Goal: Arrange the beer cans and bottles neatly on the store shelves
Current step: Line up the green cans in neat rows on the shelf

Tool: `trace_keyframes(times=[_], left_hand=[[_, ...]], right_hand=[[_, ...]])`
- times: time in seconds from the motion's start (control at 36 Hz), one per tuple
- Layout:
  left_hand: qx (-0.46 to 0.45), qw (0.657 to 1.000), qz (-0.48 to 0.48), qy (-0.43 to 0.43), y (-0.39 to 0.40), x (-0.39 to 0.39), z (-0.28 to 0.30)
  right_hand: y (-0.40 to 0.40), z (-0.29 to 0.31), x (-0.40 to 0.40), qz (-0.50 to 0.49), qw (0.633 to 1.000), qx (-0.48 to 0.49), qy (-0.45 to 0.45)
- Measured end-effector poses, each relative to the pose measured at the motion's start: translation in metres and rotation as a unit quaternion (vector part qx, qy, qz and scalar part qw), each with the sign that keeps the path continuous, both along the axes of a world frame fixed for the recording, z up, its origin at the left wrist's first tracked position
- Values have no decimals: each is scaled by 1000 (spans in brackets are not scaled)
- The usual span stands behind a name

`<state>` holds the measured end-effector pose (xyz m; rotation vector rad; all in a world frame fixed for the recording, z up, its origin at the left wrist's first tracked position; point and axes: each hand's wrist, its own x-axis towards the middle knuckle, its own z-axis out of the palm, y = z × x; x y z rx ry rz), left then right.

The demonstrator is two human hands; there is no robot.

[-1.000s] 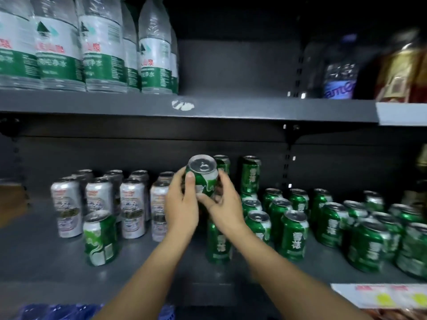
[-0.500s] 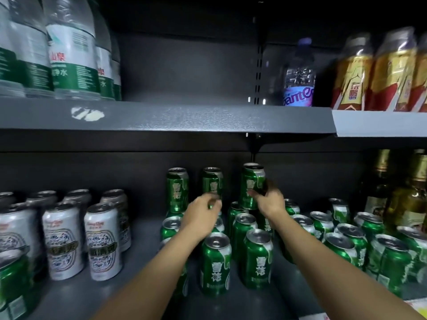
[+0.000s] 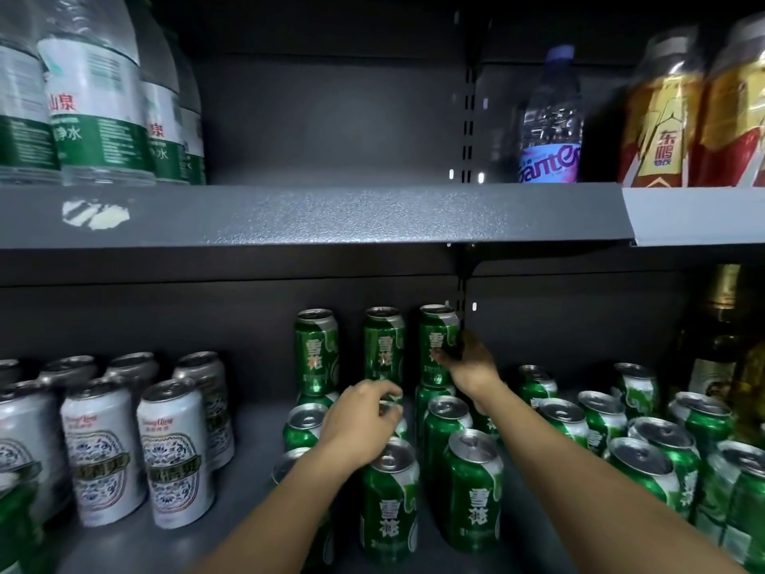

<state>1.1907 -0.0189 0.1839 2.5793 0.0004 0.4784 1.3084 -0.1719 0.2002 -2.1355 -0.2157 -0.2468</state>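
**Both hands among the green cans on the lower shelf**

The lower shelf [image 3: 248, 482] is dark grey metal with a dark back panel, dimly lit. The upper shelf [image 3: 331, 217] carries water bottles [image 3: 95, 109] at the left, and a purple-labelled bottle [image 3: 550, 118] and gold-wrapped bottles [image 3: 662, 118] at the right.

The right hand [image 3: 472, 362] reaches to the back, its fingers wrapped on the right side of the stacked green can [image 3: 436, 345], the rightmost of three cans standing upright on top of others. The left hand [image 3: 364, 424] hovers lower, fingers [image 3: 387, 397] curled loosely over the tops of the middle green cans [image 3: 389, 503]; I cannot tell whether it grasps one.

The green cans have silver tops and white characters. More crowd unevenly at the right [image 3: 645, 461]. White cans [image 3: 174, 453] stand in rows at the left. Dark glass bottles [image 3: 720, 333] stand far right.
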Motion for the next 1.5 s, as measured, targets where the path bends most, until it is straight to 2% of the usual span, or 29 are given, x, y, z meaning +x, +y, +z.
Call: trace_keyframes(times=[0.14, 0.22, 0.33, 0.39, 0.44, 0.5, 0.58, 0.64, 0.72, 0.81, 0.89, 0.97, 1.06, 1.19, 1.28, 1.39, 1.5], left_hand=[[-66, 996, 20, -65, 1, -9, 1], [-79, 990, 52, -104, 8, -23, 3], [-100, 972, 107, -182, 29, -49, 9], [-116, 957, 134, -229, 42, -63, 13], [-136, 938, 164, -273, 56, -80, 15], [-152, 914, 203, -316, 72, -98, 11], [-150, 870, 303, -358, 98, -125, -3], [-148, 850, 370, -344, 113, -142, -13], [-164, 842, 421, -296, 138, -163, -29], [-215, 827, 458, -245, 168, -177, -41], [-264, 820, 472, -190, 201, -187, -52], [-296, 834, 445, -138, 236, -188, -71], [-324, 850, 395, -127, 244, -191, -78], [-281, 855, 392, -192, 218, -193, -70], [-265, 864, 345, -253, 186, -187, -48], [-220, 897, 235, -303, 140, -169, -8], [-186, 923, 177, -287, 98, -145, 18]], right_hand=[[3, -5, 0, -16, 1000, 4, -7], [6, -9, 2, -65, 997, 15, -26], [25, 15, -40, -182, 967, 78, -163], [42, 30, -69, -189, 949, 116, -226], [67, 39, -96, -143, 936, 152, -282], [98, 42, -121, -79, 938, 165, -295], [148, 40, -166, 18, 958, 100, -270], [179, 31, -193, 94, 954, 63, -277], [212, 16, -227, 195, 939, 18, -283], [231, -2, -241, 230, 947, -40, -223], [241, -23, -245, 237, 960, -32, -149], [242, -48, -247, 229, 968, -19, -99], [238, -68, -247, 220, 970, -2, -104], [218, -65, -251, 216, 963, 36, -160], [206, -45, -253, 236, 951, 51, -194], [197, -17, -246, 244, 955, 82, -147], [178, 5, -226, 164, 968, 133, -136]])
